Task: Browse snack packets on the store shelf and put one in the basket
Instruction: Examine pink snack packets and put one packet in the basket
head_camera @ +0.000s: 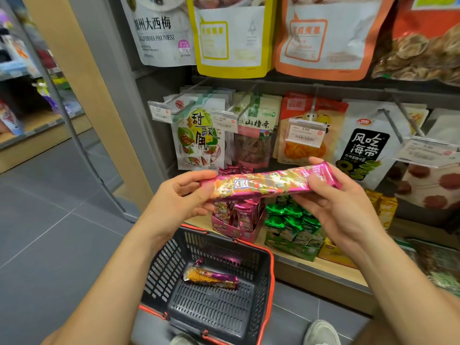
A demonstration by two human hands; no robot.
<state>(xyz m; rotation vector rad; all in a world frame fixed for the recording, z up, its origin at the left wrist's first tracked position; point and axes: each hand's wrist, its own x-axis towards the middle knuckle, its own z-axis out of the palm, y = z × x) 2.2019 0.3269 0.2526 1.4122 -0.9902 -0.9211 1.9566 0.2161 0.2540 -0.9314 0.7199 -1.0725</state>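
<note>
The left forearm (119, 282) comes up from seven o'clock, closest to the lens. Its left hand (184, 195) is curled round the left end of a long pink snack packet (271, 183). The packet is held in the air near the middle of the view, almost level, with its right end tipped slightly toward two o'clock. It is in front of the shelf and above the basket, touching neither. The right hand (341, 207) pinches the packet's right end, thumb on the upper edge and fingers curled beneath. The right forearm (398, 282) runs down toward five o'clock.

At six o'clock from the packet, a dark mesh basket (161, 270) with an orange rim stands on the grey floor (49, 232). A second packet (211, 278), orange and purple, lies flat on its bottom. A pale shoe (321, 332) shows at the basket's four o'clock.

On the wooden shelf (323, 270) behind, an open pink display box (236, 230) holds upright pink packets. A green display box (291, 242) of green packets stands just beside it at three o'clock. Bagged snacks hang on pegs from eleven to two o'clock. Among them are a prune bag (159, 31), a yellow-edged bag (231, 38) and an orange-edged bag (323, 38).
</note>
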